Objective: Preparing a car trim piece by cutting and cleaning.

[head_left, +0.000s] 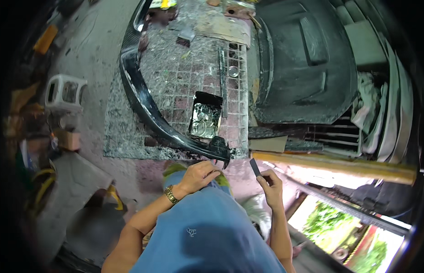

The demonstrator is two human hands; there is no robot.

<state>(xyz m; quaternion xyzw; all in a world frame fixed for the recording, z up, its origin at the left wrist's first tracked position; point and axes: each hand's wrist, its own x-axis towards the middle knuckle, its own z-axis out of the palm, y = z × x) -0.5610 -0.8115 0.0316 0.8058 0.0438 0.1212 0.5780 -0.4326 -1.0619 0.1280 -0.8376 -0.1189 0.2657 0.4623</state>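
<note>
A long, glossy black curved trim piece (pixel 150 109) bows along the left and near side of the worktable. My left hand (pixel 200 176), with a gold watch at its wrist, is curled just below the piece's near end; its fingertips are partly hidden, and what they hold, if anything, I cannot make out. Between the thumb and fingers of my right hand (pixel 270 185) is a dark grey strip of sandpaper (pixel 254 166), pointing up and away from the trim. A black tray of liquid (pixel 205 119) stands on the table inside the curve.
The worktable (pixel 116 127) has a stained grid top. A flat dark bar (pixel 222 82) and a small round can (pixel 233 71) lie on it. To the right are a large black hood panel (pixel 307 63) and a yellow beam (pixel 335 166). A white stool (pixel 66 93) stands left.
</note>
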